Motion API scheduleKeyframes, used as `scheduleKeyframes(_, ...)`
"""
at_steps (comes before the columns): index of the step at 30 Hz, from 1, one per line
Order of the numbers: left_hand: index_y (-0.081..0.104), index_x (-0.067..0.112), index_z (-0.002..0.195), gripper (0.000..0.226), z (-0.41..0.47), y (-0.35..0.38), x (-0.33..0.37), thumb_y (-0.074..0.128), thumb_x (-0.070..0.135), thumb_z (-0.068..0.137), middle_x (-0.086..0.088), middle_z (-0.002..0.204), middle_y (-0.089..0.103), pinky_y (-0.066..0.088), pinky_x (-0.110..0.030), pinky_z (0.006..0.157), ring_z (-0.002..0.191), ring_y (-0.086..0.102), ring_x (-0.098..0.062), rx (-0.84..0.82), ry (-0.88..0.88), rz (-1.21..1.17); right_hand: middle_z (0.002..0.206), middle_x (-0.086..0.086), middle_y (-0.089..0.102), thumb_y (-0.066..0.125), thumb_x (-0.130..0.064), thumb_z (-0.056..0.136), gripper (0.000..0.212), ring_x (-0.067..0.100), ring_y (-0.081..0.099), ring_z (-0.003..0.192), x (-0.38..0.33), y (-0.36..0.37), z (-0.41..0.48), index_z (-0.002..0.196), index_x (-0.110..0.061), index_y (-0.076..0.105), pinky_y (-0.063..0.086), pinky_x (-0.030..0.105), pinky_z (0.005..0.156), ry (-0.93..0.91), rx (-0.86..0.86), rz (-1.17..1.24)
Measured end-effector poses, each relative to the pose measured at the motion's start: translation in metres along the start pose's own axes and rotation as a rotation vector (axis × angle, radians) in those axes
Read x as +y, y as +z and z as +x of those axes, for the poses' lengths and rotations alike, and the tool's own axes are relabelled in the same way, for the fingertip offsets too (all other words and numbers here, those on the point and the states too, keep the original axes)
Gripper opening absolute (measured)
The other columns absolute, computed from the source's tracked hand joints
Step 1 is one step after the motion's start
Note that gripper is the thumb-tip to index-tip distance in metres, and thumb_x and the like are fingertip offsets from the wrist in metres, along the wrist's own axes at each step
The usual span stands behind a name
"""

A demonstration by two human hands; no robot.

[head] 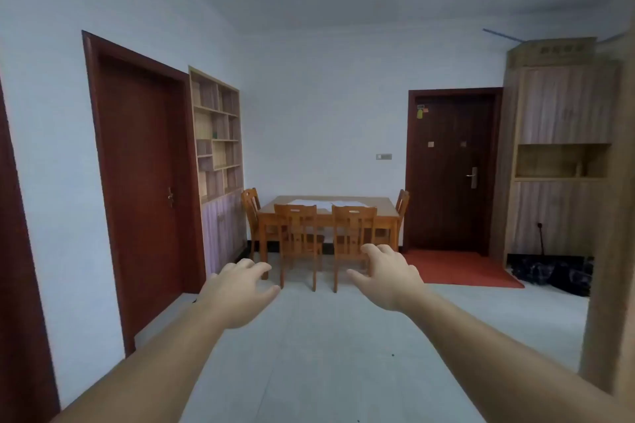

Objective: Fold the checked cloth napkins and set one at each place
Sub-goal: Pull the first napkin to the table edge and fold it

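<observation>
Hands: both were stretched out in front of me at chest height, palms down, well short of the table (385,208) and touching nothing.
Left hand (237,295): fingers loosely spread and slightly curled, thumb out to the side; it held nothing.
Right hand (388,276): fingers spread and bent downward at the tips, thumb pointing toward the left hand; it held nothing.
Table: wooden, standing against the far wall, well away from me across the grey floor (326,354).
Napkins (328,203): pale cloth lay flat on the table top, apparently in more than one piece; at that range I could not tell the check pattern or whether any piece was folded.
Chairs: two wooden chairs, the nearer left chair (298,237) and the nearer right chair (352,239), stood pushed in on my side of the table; one more stood at each end of the table.
Doors: a red-brown door (141,189) stood shut to the left of the table, a darker door (450,172) shut to the right of it.
Shelving (218,134): open wooden shelves stood between the left door and the table.
Mat (460,268): red, on the floor in front of the darker door, just right of the table.
</observation>
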State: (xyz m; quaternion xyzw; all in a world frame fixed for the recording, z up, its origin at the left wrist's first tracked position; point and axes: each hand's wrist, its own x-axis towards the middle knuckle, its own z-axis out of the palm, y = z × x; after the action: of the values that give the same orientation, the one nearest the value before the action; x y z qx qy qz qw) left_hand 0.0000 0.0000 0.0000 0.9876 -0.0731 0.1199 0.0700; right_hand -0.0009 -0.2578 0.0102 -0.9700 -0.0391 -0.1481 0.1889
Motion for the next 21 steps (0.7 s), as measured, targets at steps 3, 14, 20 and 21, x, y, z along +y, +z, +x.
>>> scheduleKeyframes(3,0.033,0.036,0.147,0.059,0.019,0.008,0.008,0.035,0.062,0.094,0.009,0.150,0.037,0.035,-0.041,0.107,0.135,0.037,-0.016,0.000,0.016,0.019,0.150,-0.001,0.036,0.044,-0.058,0.091,0.068,0.024,0.038,0.134,0.013,0.004,0.016,0.148,-0.026,0.028,0.033,0.048,0.109,0.008,-0.012,0.006)
scheduleKeyframes(14,0.032,0.035,0.148,0.061,0.165,0.068,0.005,0.038,0.062,0.094,0.007,0.153,0.034,0.034,-0.043,0.111,0.138,0.034,-0.018,-0.053,0.028,-0.016,0.146,-0.001,0.040,0.045,-0.057,0.091,0.065,0.022,0.043,0.129,0.047,0.055,0.146,0.146,-0.026,0.031,0.037,0.045,0.105,0.045,-0.042,0.008)
scheduleKeyframes(20,0.030,0.036,0.148,0.060,0.283,0.097,-0.023,0.038,0.061,0.094,0.007,0.153,0.034,0.033,-0.043,0.109,0.138,0.034,-0.018,-0.071,0.021,-0.025,0.148,-0.001,0.038,0.045,-0.058,0.091,0.067,0.024,0.041,0.131,0.051,0.095,0.258,0.147,-0.026,0.030,0.035,0.046,0.106,0.102,-0.071,-0.033)
scheduleKeyframes(21,0.030,0.036,0.148,0.060,0.301,0.100,-0.028,0.038,0.061,0.095,0.007,0.153,0.034,0.032,-0.043,0.109,0.138,0.034,-0.018,-0.070,0.024,-0.027,0.147,-0.001,0.039,0.045,-0.058,0.091,0.066,0.024,0.041,0.131,0.051,0.100,0.276,0.147,-0.026,0.031,0.035,0.047,0.106,0.113,-0.066,-0.032)
